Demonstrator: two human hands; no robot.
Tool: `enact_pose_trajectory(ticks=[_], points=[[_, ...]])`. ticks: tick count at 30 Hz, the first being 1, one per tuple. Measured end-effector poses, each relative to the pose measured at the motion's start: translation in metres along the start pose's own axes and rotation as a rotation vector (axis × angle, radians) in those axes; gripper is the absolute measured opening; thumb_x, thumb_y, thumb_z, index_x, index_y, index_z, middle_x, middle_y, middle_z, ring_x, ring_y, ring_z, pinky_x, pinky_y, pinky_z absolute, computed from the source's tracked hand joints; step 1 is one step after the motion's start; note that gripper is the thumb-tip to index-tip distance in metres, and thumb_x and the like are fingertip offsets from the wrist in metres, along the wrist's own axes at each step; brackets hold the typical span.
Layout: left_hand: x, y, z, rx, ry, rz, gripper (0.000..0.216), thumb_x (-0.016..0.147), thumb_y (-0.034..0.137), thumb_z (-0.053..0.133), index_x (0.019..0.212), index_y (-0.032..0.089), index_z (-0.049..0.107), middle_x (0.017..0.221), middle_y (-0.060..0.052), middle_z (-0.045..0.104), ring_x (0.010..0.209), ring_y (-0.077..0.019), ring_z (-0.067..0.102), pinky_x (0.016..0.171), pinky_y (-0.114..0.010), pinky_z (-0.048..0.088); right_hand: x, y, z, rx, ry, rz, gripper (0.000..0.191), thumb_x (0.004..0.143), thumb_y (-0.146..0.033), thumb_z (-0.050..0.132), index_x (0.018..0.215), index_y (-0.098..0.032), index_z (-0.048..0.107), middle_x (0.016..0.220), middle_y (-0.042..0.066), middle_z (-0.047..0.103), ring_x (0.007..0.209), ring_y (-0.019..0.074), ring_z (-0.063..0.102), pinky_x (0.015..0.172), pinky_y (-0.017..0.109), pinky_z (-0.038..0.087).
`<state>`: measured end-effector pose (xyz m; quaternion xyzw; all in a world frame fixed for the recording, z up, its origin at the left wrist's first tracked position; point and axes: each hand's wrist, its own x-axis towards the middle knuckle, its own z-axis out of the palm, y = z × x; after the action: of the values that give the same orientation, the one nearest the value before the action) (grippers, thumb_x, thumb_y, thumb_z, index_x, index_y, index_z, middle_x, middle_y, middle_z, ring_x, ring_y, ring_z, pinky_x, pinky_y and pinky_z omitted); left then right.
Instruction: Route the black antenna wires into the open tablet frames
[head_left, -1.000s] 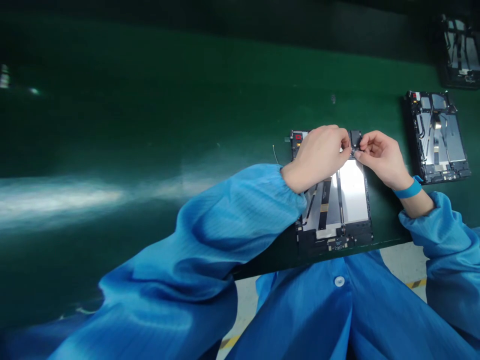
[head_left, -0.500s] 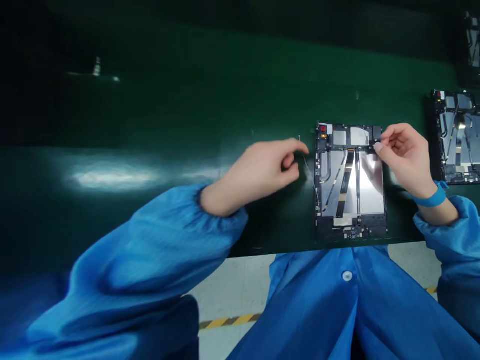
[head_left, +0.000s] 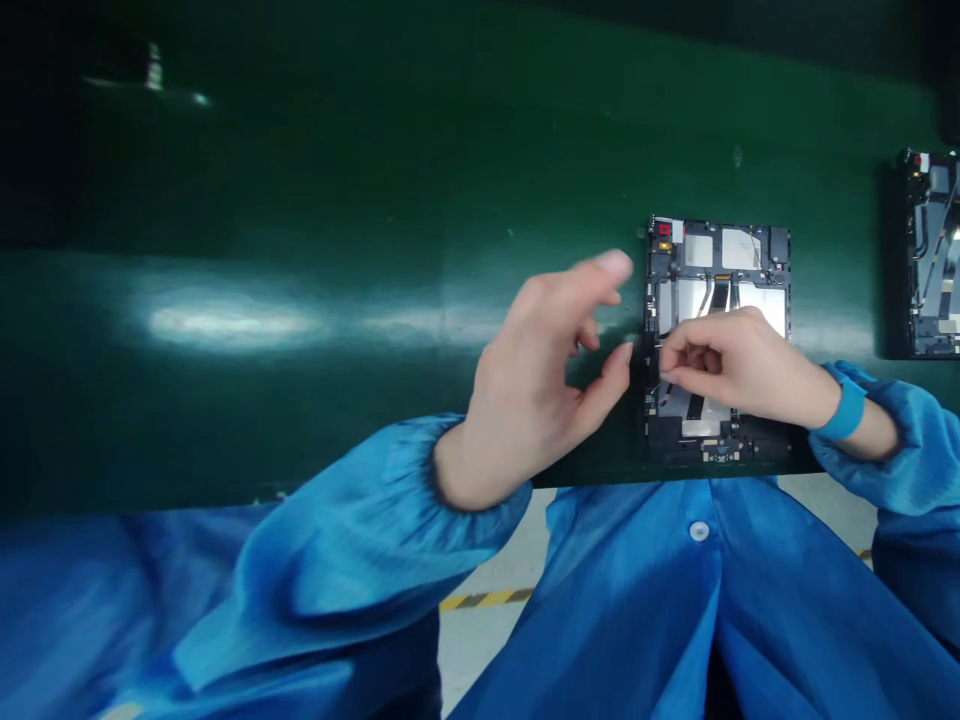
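An opened tablet (head_left: pixel 763 300) lies flat on the green table, its flat cables, metal plates and dark frame exposed. Over its left half, my right hand (head_left: pixel 750 365) has thumb and forefinger pinched together close to the left inner edge. Whatever may be between those fingertips is too small to make out. My left hand (head_left: pixel 540 375) is just left of the tablet, thumb and fingers spread apart with nothing in them, slightly blurred. A thin wire (head_left: pixel 754 245) shows at the tablet's upper right. The right hand covers the tablet's middle.
A second opened tablet (head_left: pixel 934 270) is at the right edge, partly cut off. A small shiny item (head_left: pixel 154 68) appears at the far upper left. The green table's (head_left: pixel 360 200) front edge runs close to my blue coat (head_left: pixel 637 580).
My right hand has moved left from the tablet's upper right corner to its left side. My left hand has opened its fingers. The thin wire by the left hand no longer shows there.
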<state>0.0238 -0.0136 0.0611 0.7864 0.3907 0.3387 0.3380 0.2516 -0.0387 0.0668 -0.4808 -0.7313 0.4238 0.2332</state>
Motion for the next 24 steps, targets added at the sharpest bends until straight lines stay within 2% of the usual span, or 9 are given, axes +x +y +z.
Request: enact_pose_trajectory(ticks=[1,3,5,7,12,16,20,24], points=[[-0.002,-0.003,0.005,-0.053,0.015,-0.074,0.063,0.092,0.021,0.071,0.15,0.04,0.053,0.125,-0.005,0.067,0.074,-0.0166,0.061,0.075,-0.037,0.055,-0.003,0.003,-0.006,-0.042,-0.016,-0.018,0.013,0.09,-0.009,0.068,0.085,-0.02,0.071,0.073,-0.003,0.07,0.066,0.0118,0.061,0.071,0.027,0.047],[-0.006,-0.01,0.014,-0.191,-0.055,-0.248,0.076,0.089,0.02,0.073,0.157,0.039,0.044,0.12,-0.004,0.063,0.062,-0.0107,0.053,0.064,-0.032,0.052,-0.007,0.007,-0.015,-0.126,-0.056,-0.056,0.013,0.091,-0.009,0.07,0.085,-0.02,0.073,0.078,-0.001,0.073,0.069,0.0134,0.063,0.073,0.028,0.048],[-0.007,-0.014,0.022,-0.337,-0.203,-0.394,0.078,0.085,0.02,0.074,0.156,0.036,0.044,0.113,-0.003,0.06,0.057,-0.0076,0.051,0.055,-0.027,0.05,-0.006,0.01,-0.02,-0.191,-0.099,-0.089,0.014,0.093,-0.009,0.069,0.088,-0.021,0.073,0.084,0.001,0.075,0.073,0.0152,0.064,0.074,0.03,0.048],[-0.007,-0.016,0.027,-0.449,-0.303,-0.482,0.077,0.082,0.018,0.075,0.151,0.034,0.047,0.109,-0.001,0.057,0.057,-0.0066,0.051,0.051,-0.024,0.047,-0.001,0.01,-0.021,-0.249,-0.125,-0.119,0.017,0.095,-0.008,0.064,0.092,-0.021,0.074,0.09,0.003,0.076,0.079,0.0171,0.066,0.076,0.031,0.048],[-0.008,-0.019,0.029,-0.561,-0.298,-0.537,0.076,0.077,0.015,0.075,0.145,0.033,0.048,0.107,0.0,0.053,0.06,-0.0066,0.055,0.053,-0.022,0.047,0.016,0.011,-0.015,-0.366,-0.08,-0.231,0.023,0.104,-0.013,0.053,0.103,-0.02,0.074,0.096,0.006,0.074,0.088,0.0191,0.062,0.078,0.033,0.045],[-0.01,-0.019,0.029,-0.589,-0.287,-0.565,0.075,0.075,0.014,0.076,0.142,0.032,0.047,0.104,0.001,0.053,0.058,-0.0054,0.053,0.053,-0.022,0.047,0.024,0.016,-0.009,-0.439,-0.001,-0.304,0.03,0.107,-0.01,0.045,0.102,-0.019,0.073,0.092,0.006,0.07,0.089,0.0206,0.055,0.081,0.035,0.044],[-0.008,-0.016,0.03,-0.61,-0.248,-0.607,0.069,0.072,0.013,0.075,0.134,0.031,0.049,0.099,0.004,0.052,0.056,-0.004,0.051,0.053,-0.021,0.044,0.029,0.022,-0.004,-0.487,0.073,-0.304,0.034,0.108,-0.011,0.042,0.098,-0.02,0.073,0.089,0.007,0.068,0.097,0.0241,0.052,0.089,0.041,0.041],[-0.002,-0.012,0.032,-0.616,-0.198,-0.65,0.062,0.068,0.012,0.074,0.124,0.029,0.052,0.093,0.005,0.053,0.061,-0.0065,0.052,0.056,-0.02,0.045,0.031,0.028,-0.002,-0.481,0.114,-0.306,0.038,0.108,-0.012,0.04,0.101,-0.023,0.075,0.09,0.006,0.068,0.104,0.0262,0.052,0.097,0.047,0.039]])
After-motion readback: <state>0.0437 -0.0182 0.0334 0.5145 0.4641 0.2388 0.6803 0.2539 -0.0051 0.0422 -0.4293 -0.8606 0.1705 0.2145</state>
